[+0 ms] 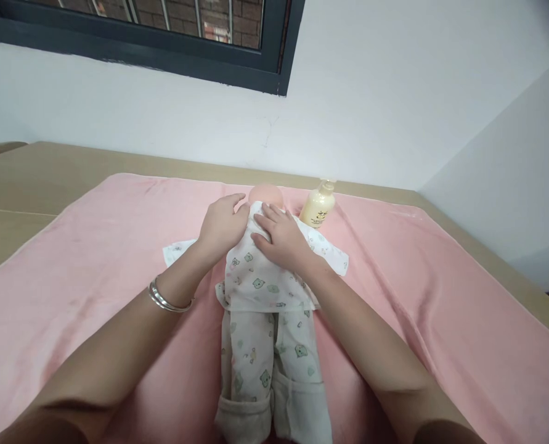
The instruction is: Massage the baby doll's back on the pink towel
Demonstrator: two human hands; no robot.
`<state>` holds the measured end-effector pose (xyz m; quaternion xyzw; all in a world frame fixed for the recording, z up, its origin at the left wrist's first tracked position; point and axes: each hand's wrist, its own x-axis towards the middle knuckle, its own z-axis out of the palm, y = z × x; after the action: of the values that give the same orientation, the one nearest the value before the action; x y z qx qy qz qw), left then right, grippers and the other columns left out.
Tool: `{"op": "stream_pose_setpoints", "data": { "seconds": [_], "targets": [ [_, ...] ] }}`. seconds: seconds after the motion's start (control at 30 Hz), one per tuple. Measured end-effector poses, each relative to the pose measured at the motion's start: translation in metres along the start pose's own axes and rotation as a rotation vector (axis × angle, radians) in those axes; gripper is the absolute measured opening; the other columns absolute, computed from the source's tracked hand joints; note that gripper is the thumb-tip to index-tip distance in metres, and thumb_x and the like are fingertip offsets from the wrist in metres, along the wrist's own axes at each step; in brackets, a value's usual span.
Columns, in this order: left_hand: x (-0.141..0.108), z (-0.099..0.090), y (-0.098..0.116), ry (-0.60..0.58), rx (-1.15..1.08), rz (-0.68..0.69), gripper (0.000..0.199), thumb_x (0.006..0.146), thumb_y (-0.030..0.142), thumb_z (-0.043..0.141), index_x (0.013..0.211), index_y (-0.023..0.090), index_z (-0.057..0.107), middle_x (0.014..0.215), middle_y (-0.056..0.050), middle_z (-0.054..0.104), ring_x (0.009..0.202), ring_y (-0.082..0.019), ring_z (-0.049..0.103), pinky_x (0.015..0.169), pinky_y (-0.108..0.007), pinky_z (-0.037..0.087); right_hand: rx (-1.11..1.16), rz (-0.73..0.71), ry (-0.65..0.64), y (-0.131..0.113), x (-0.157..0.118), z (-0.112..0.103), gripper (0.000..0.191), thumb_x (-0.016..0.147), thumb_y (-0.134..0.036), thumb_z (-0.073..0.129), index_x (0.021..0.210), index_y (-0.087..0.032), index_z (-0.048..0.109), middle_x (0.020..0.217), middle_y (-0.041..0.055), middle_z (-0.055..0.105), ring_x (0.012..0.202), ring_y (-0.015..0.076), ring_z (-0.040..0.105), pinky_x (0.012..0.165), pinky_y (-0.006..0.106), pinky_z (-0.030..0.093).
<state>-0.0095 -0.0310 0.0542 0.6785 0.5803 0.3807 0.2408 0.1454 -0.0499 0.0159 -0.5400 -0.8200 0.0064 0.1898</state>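
Note:
A baby doll (pixel 265 195) lies on a pink blanket, dressed in a white printed top (pixel 260 280) and matching pants (pixel 252 354) with turned-up cuffs. Only the crown of its head shows past the clothing. My left hand (pixel 223 227), below a silver bangle, rests along the left side of the doll's upper body near the shoulder, fingers stretched forward. Flat on the upper part of the top lies my right hand (pixel 281 237), its fingers spread. The top's sleeves reach out to both sides. Neither hand grips anything that I can see.
A pump bottle (pixel 319 205) of pale yellow liquid stands right of the doll's head. The pink blanket (pixel 93 296) covers much of a wooden table (pixel 66 163). Behind it are a white wall (pixel 348 123) and a dark-framed window (pixel 274 61).

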Motion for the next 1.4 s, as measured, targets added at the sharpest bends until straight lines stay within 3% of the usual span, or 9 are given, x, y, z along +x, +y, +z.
{"op": "stream_pose_setpoints", "data": {
  "seconds": [0.1, 0.27, 0.5, 0.67, 0.8, 0.97, 1.1, 1.3, 1.4],
  "targets": [
    [-0.001, -0.002, 0.002, 0.008, -0.011, 0.004, 0.049, 0.091, 0.028, 0.048, 0.136, 0.015, 0.064, 0.145, -0.007, 0.062, 0.138, -0.024, 0.055, 0.119, -0.036, 0.041, -0.005, -0.011, 0.089, -0.002, -0.001, 0.001, 0.051, 0.097, -0.032, 0.048, 0.144, -0.013, 0.053, 0.163, 0.0151, 0.037, 0.152, 0.0355, 0.029, 0.123, 0.058, 0.023],
    [0.0, 0.0, -0.001, 0.008, -0.026, 0.015, 0.046, 0.09, 0.028, 0.048, 0.131, 0.018, 0.068, 0.142, -0.005, 0.064, 0.138, -0.026, 0.054, 0.119, -0.037, 0.042, 0.041, 0.047, -0.078, -0.003, -0.001, 0.009, 0.053, 0.098, -0.038, 0.046, 0.147, -0.019, 0.052, 0.164, 0.0115, 0.035, 0.154, 0.0365, 0.026, 0.123, 0.064, 0.018],
    [-0.007, 0.008, -0.002, -0.015, -0.04, 0.075, 0.048, 0.088, 0.031, 0.049, 0.129, 0.016, 0.068, 0.139, -0.009, 0.066, 0.132, -0.027, 0.059, 0.116, -0.038, 0.045, 0.089, 0.06, -0.054, -0.003, 0.001, 0.013, 0.054, 0.095, -0.041, 0.05, 0.147, -0.024, 0.051, 0.163, 0.0068, 0.038, 0.154, 0.0345, 0.026, 0.124, 0.063, 0.019],
    [-0.007, 0.01, -0.003, -0.001, -0.073, 0.099, 0.035, 0.085, 0.034, 0.05, 0.104, 0.02, 0.076, 0.125, -0.006, 0.073, 0.123, -0.027, 0.064, 0.108, -0.038, 0.05, 0.13, 0.103, 0.03, -0.003, -0.001, 0.022, 0.053, 0.095, -0.039, 0.049, 0.147, -0.028, 0.051, 0.161, 0.0031, 0.042, 0.153, 0.03, 0.028, 0.126, 0.059, 0.018],
    [0.004, 0.013, -0.012, 0.016, -0.157, 0.05, 0.027, 0.082, 0.033, 0.053, 0.091, 0.022, 0.076, 0.113, -0.005, 0.077, 0.114, -0.027, 0.067, 0.104, -0.038, 0.05, 0.121, 0.107, 0.008, -0.003, -0.001, 0.025, 0.055, 0.095, -0.04, 0.049, 0.148, -0.024, 0.05, 0.164, 0.0048, 0.036, 0.154, 0.0316, 0.025, 0.126, 0.06, 0.014],
    [0.02, 0.035, -0.037, -0.018, -0.381, 0.001, 0.03, 0.081, 0.039, 0.056, 0.092, 0.019, 0.076, 0.107, -0.007, 0.078, 0.106, -0.026, 0.069, 0.101, -0.037, 0.051, 0.107, 0.112, 0.023, -0.001, -0.003, 0.024, 0.053, 0.097, -0.041, 0.048, 0.147, -0.025, 0.051, 0.165, 0.0041, 0.035, 0.155, 0.0293, 0.024, 0.127, 0.057, 0.014],
    [0.025, 0.059, -0.05, -0.04, -0.517, 0.005, 0.037, 0.081, 0.034, 0.056, 0.108, 0.016, 0.074, 0.129, -0.009, 0.071, 0.125, -0.024, 0.062, 0.112, -0.033, 0.044, 0.1, 0.111, 0.068, 0.001, -0.006, 0.025, 0.051, 0.1, -0.041, 0.045, 0.148, -0.024, 0.05, 0.164, 0.0019, 0.037, 0.155, 0.0253, 0.025, 0.129, 0.051, 0.015],
    [0.032, 0.07, -0.054, 0.001, -0.462, -0.035, 0.046, 0.084, 0.03, 0.048, 0.122, 0.011, 0.068, 0.137, -0.012, 0.066, 0.127, -0.023, 0.06, 0.112, -0.031, 0.044, 0.071, 0.128, 0.056, -0.001, -0.009, 0.021, 0.051, 0.103, -0.04, 0.039, 0.152, -0.027, 0.045, 0.166, 0.0012, 0.032, 0.156, 0.0226, 0.022, 0.129, 0.049, 0.015],
    [0.031, 0.073, -0.054, 0.027, -0.316, 0.01, 0.043, 0.086, 0.031, 0.045, 0.117, 0.012, 0.068, 0.136, -0.012, 0.066, 0.128, -0.024, 0.059, 0.115, -0.033, 0.041, 0.057, 0.145, 0.052, -0.004, -0.018, 0.018, 0.053, 0.103, -0.041, 0.037, 0.154, -0.027, 0.042, 0.169, 0.0035, 0.024, 0.158, 0.0246, 0.016, 0.129, 0.055, 0.011]
  ]
}}
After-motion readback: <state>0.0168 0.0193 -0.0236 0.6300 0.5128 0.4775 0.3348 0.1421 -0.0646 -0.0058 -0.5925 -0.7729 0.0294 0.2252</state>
